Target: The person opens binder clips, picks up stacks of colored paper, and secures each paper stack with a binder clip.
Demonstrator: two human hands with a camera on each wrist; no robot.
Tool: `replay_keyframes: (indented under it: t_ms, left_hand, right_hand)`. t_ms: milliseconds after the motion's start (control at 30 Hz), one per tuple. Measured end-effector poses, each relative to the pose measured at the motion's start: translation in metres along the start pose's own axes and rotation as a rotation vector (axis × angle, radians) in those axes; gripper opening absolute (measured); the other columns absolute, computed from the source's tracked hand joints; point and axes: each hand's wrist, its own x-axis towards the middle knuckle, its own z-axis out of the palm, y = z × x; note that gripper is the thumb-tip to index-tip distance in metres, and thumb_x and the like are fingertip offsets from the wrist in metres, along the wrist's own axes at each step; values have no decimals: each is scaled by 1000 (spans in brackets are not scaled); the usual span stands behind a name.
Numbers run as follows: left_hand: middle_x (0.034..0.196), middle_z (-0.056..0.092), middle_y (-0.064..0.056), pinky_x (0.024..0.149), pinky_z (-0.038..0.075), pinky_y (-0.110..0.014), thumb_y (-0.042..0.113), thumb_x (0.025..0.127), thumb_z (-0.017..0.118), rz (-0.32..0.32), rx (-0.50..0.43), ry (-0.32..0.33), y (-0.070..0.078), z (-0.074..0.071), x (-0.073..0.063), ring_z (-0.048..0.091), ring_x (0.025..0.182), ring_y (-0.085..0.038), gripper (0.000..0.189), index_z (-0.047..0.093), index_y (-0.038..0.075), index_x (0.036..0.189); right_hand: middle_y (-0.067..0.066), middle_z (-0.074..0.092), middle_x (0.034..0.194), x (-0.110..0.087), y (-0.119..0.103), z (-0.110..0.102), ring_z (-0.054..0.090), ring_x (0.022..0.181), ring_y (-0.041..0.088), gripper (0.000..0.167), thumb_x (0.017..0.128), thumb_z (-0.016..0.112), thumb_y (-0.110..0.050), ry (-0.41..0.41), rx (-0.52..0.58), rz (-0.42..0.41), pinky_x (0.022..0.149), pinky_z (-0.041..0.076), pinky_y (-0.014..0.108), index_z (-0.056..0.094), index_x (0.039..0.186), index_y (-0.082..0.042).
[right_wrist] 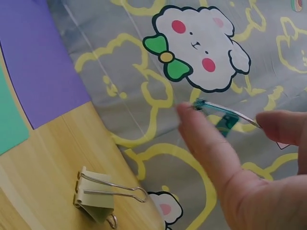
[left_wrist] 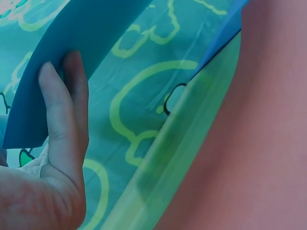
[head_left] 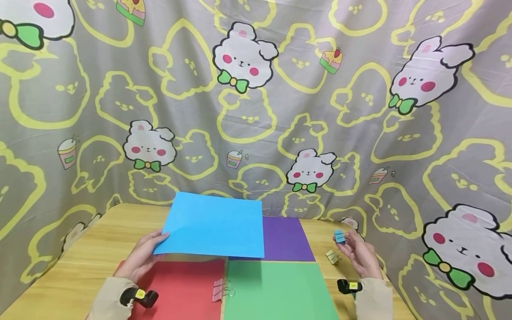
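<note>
While the blue sheet (head_left: 212, 226) is held up above the back of the counter (head_left: 100, 235), pinched at its left edge by the left grip (head_left: 141, 254), the blue clip (head_left: 339, 236) is pinched between thumb and fingers in the right grip (head_left: 363, 257), well apart from the sheet. The step in hand is judged to be the placing of the sheet. For the next move, it seems, the sheet must be lowered flat beside the purple sheet (head_left: 288, 240), behind the red sheet (head_left: 184, 289); the blue clip could then be brought across. The pink clip (head_left: 217, 290) is seen on the red sheet, its handles pointed toward the green sheet (head_left: 280, 289); the yellow clip (right_wrist: 96, 196) is left on the counter near the right grip.

Part of the purple sheet is hidden by the blue one, and whether they touch cannot be told. The near ends of the red and green sheets are cut off in the head view. In the right wrist view the blue clip is blurred, so whether its jaws are parted cannot be made out.
</note>
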Motion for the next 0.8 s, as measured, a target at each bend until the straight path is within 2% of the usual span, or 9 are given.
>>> replay_keyframes:
  t_ms: [100,167,267,400,500,800]
  left_hand:
    - [164,20,-31,87,56,-24,29,111,46,6,11,-7,1,1,-1,60,107,-2,72,10,-9,162]
    - [164,20,-31,87,56,-24,29,111,47,6,6,-2,2,2,-1,60,108,-4,72,11,-9,162]
    - [159,32,-27,88,57,-24,28,111,48,8,1,-2,3,3,-1,61,108,-4,71,15,-8,161]
    - [144,49,-15,88,58,-25,28,110,50,10,-15,-3,4,4,-2,64,104,-3,70,18,-9,160]
    - [138,52,-9,88,58,-25,28,110,51,9,-26,-16,5,4,-1,64,103,-3,72,16,-9,160]
    - [139,53,-8,88,58,-25,28,110,50,2,-13,-18,5,8,-2,64,103,-5,70,17,-8,161]
  right_hand:
    - [1,77,91,1,-1,3,78,92,10,34,109,49,-32,40,24,-5,93,57,18,73,94,-14]
    - [1,77,89,1,0,5,78,90,10,35,109,49,-31,63,43,-9,92,57,18,74,91,-14]
    - [1,77,87,3,1,7,78,89,11,35,109,49,-29,93,49,-18,91,58,18,74,89,-14]
    - [2,74,86,5,5,9,78,86,11,33,109,51,-27,142,34,-42,91,58,20,71,89,-11]
    - [0,72,87,6,8,12,77,84,9,30,109,52,-25,174,4,-64,91,58,20,70,89,-12]
    - [-1,67,84,7,9,16,76,79,7,24,109,51,-25,198,-4,-60,88,60,20,66,93,-16]
